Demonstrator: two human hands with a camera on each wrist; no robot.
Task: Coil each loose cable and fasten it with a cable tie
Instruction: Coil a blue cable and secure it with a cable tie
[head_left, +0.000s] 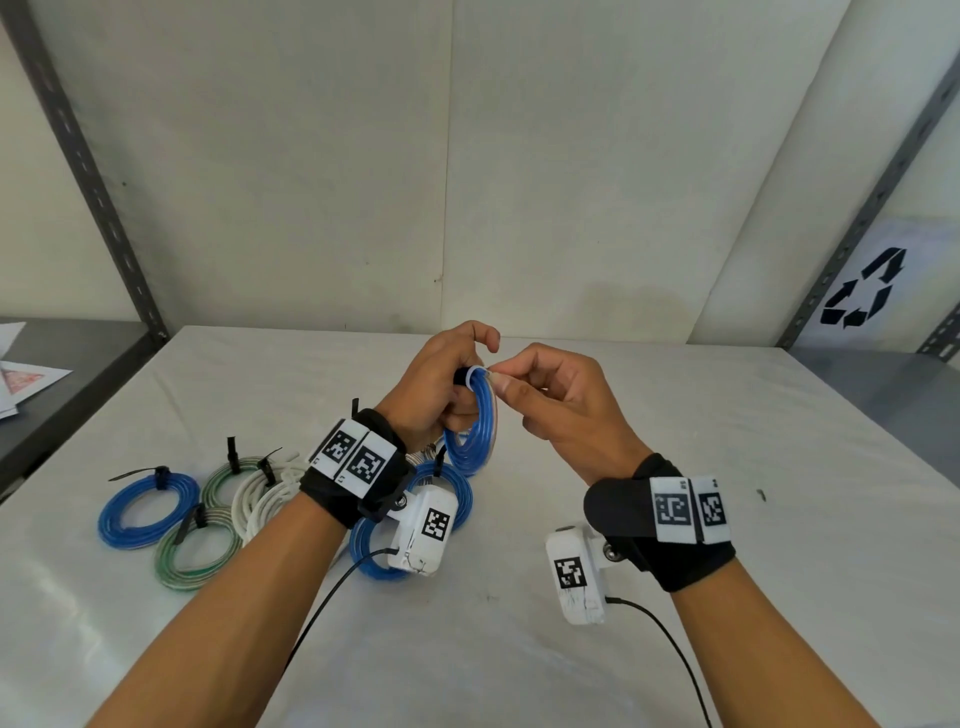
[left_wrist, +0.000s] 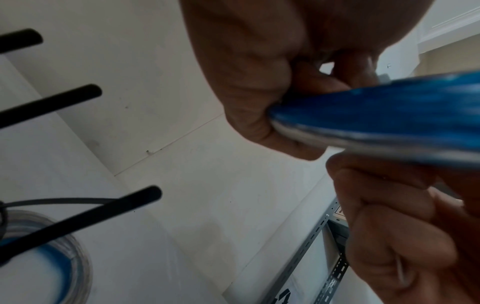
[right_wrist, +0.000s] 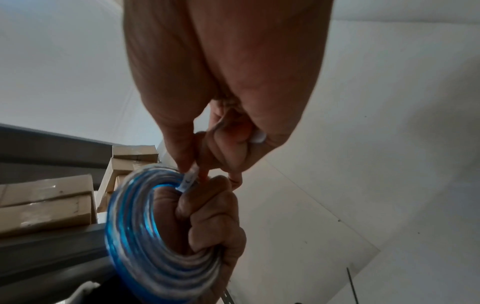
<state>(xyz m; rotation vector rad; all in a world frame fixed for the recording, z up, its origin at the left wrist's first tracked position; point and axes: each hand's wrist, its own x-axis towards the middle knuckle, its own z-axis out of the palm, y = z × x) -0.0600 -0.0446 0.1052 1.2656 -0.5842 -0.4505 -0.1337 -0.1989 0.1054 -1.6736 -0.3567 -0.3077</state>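
A coiled blue cable hangs above the table, gripped at its top by my left hand. A white cable tie wraps the top of the coil. My right hand pinches the tie's end between thumb and forefinger. In the right wrist view the blue coil is held by the left hand's fingers, and the white tie is pinched at the coil's rim. The left wrist view shows the blue coil edge-on, blurred, against my left hand.
On the white table at left lie several coils bound with black ties: a blue one, green ones, white ones, and more blue ones under my left wrist. Grey shelf posts flank the table.
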